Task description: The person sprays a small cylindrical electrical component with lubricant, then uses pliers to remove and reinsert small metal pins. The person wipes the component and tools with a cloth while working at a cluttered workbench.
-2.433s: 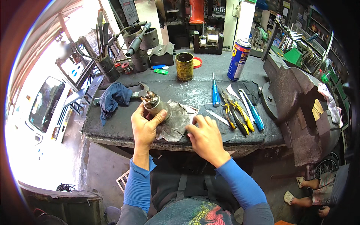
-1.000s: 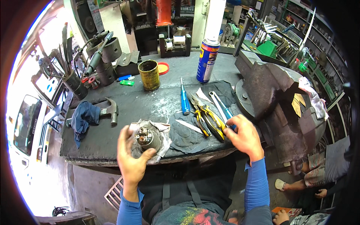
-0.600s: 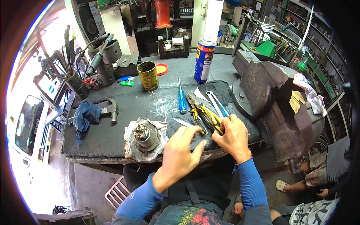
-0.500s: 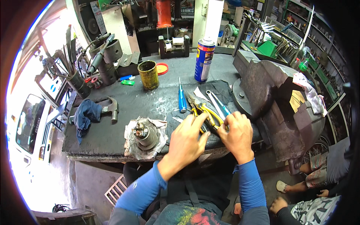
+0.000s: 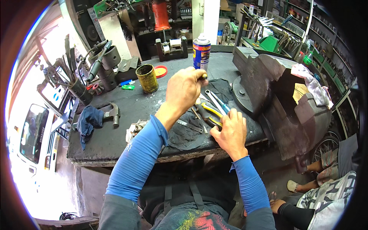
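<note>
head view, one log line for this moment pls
left hand: gripping dark tool handle, raised over workbench | right hand: resting on pliers | bench vise: right of hands

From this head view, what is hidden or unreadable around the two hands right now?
- The tool in the left hand: only a dark tip shows past the fingers; its kind is unclear.
- The part on the rag: mostly covered by the left forearm.
- Under the right hand: its palm hides whether it has a grip on the yellow-handled pliers.
- The bench vise: its lower part drops behind the bench edge.
</note>
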Demonstrator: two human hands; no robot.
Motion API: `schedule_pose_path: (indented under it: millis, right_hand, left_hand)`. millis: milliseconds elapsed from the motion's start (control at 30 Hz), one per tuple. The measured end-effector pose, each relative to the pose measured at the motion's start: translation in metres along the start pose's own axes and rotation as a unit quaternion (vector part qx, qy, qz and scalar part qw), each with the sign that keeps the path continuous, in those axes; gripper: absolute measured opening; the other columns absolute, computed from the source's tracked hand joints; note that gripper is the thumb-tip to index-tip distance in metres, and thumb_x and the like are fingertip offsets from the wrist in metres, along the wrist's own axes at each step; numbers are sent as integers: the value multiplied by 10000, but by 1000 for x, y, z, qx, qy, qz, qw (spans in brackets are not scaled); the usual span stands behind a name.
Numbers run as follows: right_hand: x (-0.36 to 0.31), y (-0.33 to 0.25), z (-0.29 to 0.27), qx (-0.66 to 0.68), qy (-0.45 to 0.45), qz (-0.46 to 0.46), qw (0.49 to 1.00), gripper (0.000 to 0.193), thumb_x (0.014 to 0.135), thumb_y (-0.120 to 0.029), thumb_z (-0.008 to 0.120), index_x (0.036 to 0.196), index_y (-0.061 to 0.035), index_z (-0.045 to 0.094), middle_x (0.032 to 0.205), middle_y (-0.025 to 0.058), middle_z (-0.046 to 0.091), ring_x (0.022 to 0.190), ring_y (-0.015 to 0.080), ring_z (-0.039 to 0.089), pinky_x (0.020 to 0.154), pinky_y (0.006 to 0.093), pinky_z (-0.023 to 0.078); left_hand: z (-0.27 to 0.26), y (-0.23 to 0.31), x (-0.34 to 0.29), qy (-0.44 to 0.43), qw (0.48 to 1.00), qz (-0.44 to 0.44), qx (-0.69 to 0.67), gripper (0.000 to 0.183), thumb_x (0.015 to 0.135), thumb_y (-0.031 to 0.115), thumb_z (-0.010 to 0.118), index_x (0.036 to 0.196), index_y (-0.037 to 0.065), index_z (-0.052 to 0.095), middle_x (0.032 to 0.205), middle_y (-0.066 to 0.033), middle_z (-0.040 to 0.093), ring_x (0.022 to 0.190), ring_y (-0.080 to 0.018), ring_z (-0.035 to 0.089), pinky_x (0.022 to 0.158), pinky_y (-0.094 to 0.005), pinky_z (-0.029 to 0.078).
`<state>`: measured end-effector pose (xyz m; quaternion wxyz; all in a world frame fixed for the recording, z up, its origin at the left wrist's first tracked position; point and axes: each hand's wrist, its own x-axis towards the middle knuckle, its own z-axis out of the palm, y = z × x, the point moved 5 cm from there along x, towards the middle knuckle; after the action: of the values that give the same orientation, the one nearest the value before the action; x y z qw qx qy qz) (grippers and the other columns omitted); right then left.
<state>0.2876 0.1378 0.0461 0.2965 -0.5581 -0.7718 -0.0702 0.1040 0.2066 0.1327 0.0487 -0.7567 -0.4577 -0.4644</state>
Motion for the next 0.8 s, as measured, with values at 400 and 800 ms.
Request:
schedule_pose_path:
  millis: [400, 800]
  right_hand:
    - [6, -26, 21, 72, 17, -13, 997, 117, 886, -165, 754, 854, -73, 689, 868, 149, 718, 806, 357, 735, 728, 497, 582]
    - [48, -45, 53, -46, -92, -45, 994, 126, 864, -169, 710, 838, -73, 787, 839, 182, 778, 766, 371, 781, 715, 489, 618]
  left_hand:
    - [60, -28, 2, -129, 972, 61, 186, 330, 876, 152, 779, 1206, 153, 789, 949, -91, 765, 898, -324, 725, 797, -459, 550]
    - [-113, 40, -4, 6, 982, -107, -153, 399, 916, 102, 833, 1310, 79, 777, 938, -44, 769, 853, -87, 686, 769, -270, 561]
